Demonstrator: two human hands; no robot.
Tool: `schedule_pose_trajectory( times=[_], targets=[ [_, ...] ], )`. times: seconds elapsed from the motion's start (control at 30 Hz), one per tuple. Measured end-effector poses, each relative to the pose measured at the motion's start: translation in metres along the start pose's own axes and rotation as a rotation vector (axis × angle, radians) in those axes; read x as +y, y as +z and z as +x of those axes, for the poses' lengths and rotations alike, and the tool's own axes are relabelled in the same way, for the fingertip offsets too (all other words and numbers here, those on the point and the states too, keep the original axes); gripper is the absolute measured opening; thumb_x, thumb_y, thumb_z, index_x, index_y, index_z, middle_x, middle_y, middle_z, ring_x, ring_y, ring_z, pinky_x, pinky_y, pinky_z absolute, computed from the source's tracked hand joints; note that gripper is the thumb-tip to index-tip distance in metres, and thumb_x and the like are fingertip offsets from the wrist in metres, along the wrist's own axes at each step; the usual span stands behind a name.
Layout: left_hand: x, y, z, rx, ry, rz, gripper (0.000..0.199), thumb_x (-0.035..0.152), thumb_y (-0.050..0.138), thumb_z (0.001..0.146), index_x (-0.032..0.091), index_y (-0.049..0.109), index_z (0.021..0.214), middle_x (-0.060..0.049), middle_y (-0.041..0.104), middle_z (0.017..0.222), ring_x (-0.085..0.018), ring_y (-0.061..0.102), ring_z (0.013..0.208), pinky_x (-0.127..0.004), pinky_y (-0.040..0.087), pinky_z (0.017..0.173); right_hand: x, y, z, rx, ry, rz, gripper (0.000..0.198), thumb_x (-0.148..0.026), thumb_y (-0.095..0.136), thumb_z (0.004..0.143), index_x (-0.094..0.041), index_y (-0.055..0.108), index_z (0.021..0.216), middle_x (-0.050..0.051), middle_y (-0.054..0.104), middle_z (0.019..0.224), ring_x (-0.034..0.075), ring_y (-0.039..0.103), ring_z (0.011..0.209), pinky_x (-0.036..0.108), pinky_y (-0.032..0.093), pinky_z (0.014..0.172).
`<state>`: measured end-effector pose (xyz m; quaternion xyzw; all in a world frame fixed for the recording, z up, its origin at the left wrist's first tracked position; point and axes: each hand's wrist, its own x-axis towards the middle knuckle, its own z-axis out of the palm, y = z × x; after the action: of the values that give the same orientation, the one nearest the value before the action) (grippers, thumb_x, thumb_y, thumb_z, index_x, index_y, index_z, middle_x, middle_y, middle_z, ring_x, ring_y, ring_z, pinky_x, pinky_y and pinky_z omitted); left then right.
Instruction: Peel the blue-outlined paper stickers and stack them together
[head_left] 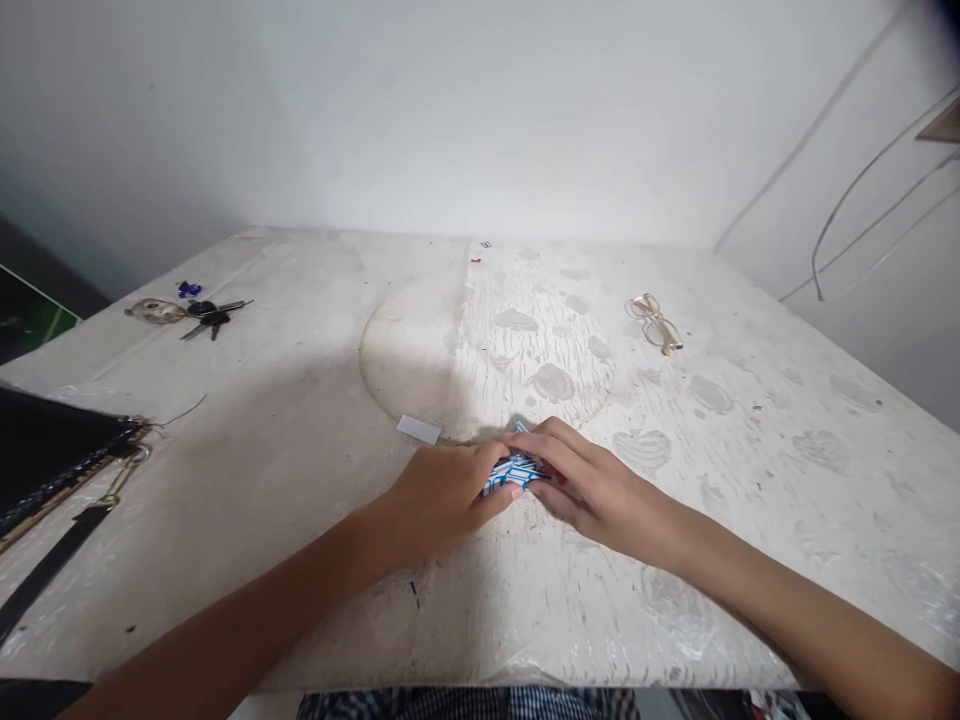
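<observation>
A bunch of small white pieces with blue edges (516, 473), perhaps paper strips or cards, is gathered between both hands near the front middle of the table. My left hand (450, 490) closes round its left side, thumb in front. From the right, my right hand (581, 480) curls its fingers over the same bunch. A bit of red shows by the right fingers. One blue-edged piece (520, 426) sticks up behind the fingertips. Just beyond the left hand lies a white rectangular piece (418, 430). Fingers hide much of the bunch.
On the left lie keys (210, 315) and a black bag (60, 460) with a strap. Eyeglasses (655, 322) rest to the right. Small red and blue scraps (480, 252) lie at the back of the plastic-covered table (300, 560), before a white wall.
</observation>
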<state>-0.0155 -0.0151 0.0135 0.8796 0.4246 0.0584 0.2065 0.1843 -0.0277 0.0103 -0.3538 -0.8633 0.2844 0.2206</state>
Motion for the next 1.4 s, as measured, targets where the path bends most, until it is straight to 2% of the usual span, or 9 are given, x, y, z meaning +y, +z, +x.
schedule_pose_trajectory(
  times=[0.2,0.37,0.47,0.6,0.8,0.9,1.03,1.27,1.4],
  targets=[
    [-0.004,0.007,0.000,0.057,0.036,0.057,0.025,0.036,0.035,0.090,0.018,0.050,0.099,-0.002,0.062,0.084,-0.016,0.057,0.069,-0.028,0.038,0.057,0.002,0.003,-0.001,0.052,-0.076,0.068,0.049,-0.009,0.038,0.089,-0.028,0.032,0.133,0.008,0.040,0.110,0.013,0.048,0.080,0.026,0.045,0.065],
    [-0.003,0.004,0.002,-0.012,0.018,0.039,0.026,0.036,0.038,0.090,0.016,0.049,0.103,-0.003,0.063,0.088,-0.018,0.058,0.073,-0.029,0.040,0.059,0.000,0.002,-0.002,0.136,-0.092,0.075,0.048,-0.009,0.044,0.086,-0.027,0.036,0.130,0.008,0.041,0.109,0.015,0.048,0.085,0.027,0.046,0.066],
    [-0.002,0.002,0.002,-0.014,0.025,0.003,0.025,0.036,0.038,0.090,0.016,0.050,0.102,-0.003,0.063,0.091,-0.018,0.058,0.075,-0.029,0.040,0.060,-0.003,0.001,-0.001,0.142,-0.086,-0.035,0.039,-0.014,0.047,0.087,-0.025,0.044,0.124,0.009,0.042,0.110,0.019,0.046,0.093,0.031,0.046,0.073],
    [-0.001,0.002,0.002,0.034,0.006,-0.026,0.020,0.035,0.041,0.089,0.017,0.050,0.093,-0.002,0.063,0.084,-0.017,0.057,0.072,-0.027,0.038,0.059,-0.003,0.005,0.004,0.163,-0.160,-0.198,0.028,-0.016,0.045,0.089,-0.026,0.055,0.113,0.009,0.045,0.110,0.020,0.043,0.092,0.036,0.043,0.079],
    [0.001,0.001,0.003,0.018,-0.046,0.016,0.028,0.039,0.039,0.089,0.018,0.046,0.072,0.001,0.058,0.068,-0.014,0.052,0.059,-0.026,0.031,0.052,0.000,0.011,0.008,0.217,-0.205,-0.314,0.018,-0.015,0.042,0.089,-0.015,0.058,0.097,0.010,0.052,0.091,0.019,0.044,0.079,0.033,0.042,0.069],
    [0.001,0.001,0.005,0.011,-0.050,0.023,0.026,0.039,0.040,0.088,0.018,0.048,0.075,0.002,0.058,0.069,-0.013,0.052,0.059,-0.025,0.029,0.051,0.000,0.007,0.006,0.222,-0.173,-0.287,0.016,-0.016,0.041,0.090,-0.013,0.057,0.086,0.009,0.052,0.084,0.019,0.044,0.077,0.032,0.041,0.068],
    [0.001,0.001,0.006,0.006,-0.061,0.024,0.024,0.039,0.041,0.088,0.018,0.051,0.079,0.002,0.060,0.071,-0.014,0.053,0.060,-0.024,0.028,0.051,-0.001,0.000,0.002,0.192,-0.068,-0.234,0.012,-0.014,0.040,0.087,-0.015,0.051,0.082,0.007,0.051,0.079,0.019,0.045,0.077,0.032,0.040,0.067],
    [0.001,0.000,0.006,-0.013,-0.079,0.022,0.023,0.039,0.041,0.087,0.019,0.052,0.086,0.001,0.061,0.074,-0.014,0.055,0.062,-0.024,0.030,0.052,0.000,-0.002,0.000,0.055,0.233,0.142,0.014,-0.007,0.036,0.082,-0.020,0.042,0.080,-0.003,0.049,0.066,0.009,0.042,0.055,0.021,0.033,0.050],
    [0.001,0.000,0.004,-0.019,-0.070,0.031,0.022,0.039,0.040,0.088,0.020,0.051,0.092,0.000,0.062,0.077,-0.015,0.055,0.065,-0.025,0.031,0.053,0.006,-0.006,-0.001,0.024,0.261,0.098,0.010,-0.011,0.043,0.081,-0.020,0.044,0.077,-0.004,0.045,0.062,0.008,0.038,0.051,0.020,0.029,0.046]
  ],
)
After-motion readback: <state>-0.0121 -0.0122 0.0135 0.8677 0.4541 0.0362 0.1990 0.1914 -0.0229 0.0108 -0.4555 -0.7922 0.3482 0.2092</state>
